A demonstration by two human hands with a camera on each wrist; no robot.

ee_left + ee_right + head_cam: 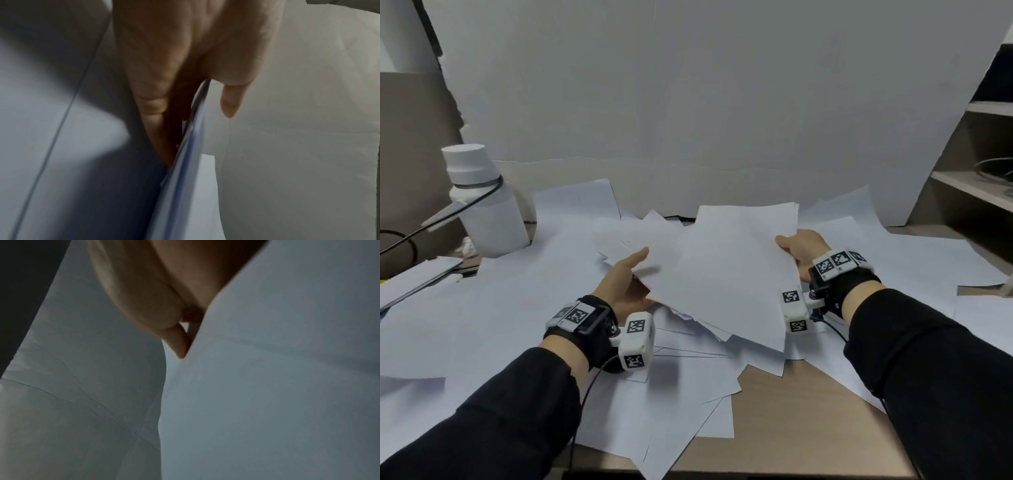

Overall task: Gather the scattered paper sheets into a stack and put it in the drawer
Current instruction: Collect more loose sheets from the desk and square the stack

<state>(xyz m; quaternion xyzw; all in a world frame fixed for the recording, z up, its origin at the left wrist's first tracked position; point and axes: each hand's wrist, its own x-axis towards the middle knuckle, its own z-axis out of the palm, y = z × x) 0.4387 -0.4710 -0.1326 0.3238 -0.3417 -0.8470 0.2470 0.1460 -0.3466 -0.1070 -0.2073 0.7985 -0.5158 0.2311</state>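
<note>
Centrally in the head view, a bundle of plain white paper sheets (726,274) is held tilted above the desk, its edges not yet squared, with several corners fanned out at its lower left. Beneath and around it, more loose white sheets (517,301) are spread across the light brown wooden desk (804,411), overlapping at many angles from the left edge to the right edge of the frame.

The bundle is gripped at its left edge by the left hand (626,284); in the left wrist view the thumb (230,100) is seen on one face of the sheets and the fingers (152,104) on the other, closed narrowly on the paper. At the right edge the bundle is held by the right hand (803,248), thumb laid on top; its fingers are hidden behind the paper.

At the upper left a white plastic bottle with a white cap (482,205) is stood on the desk. A large white board (705,102) is propped behind the sheets.
</note>
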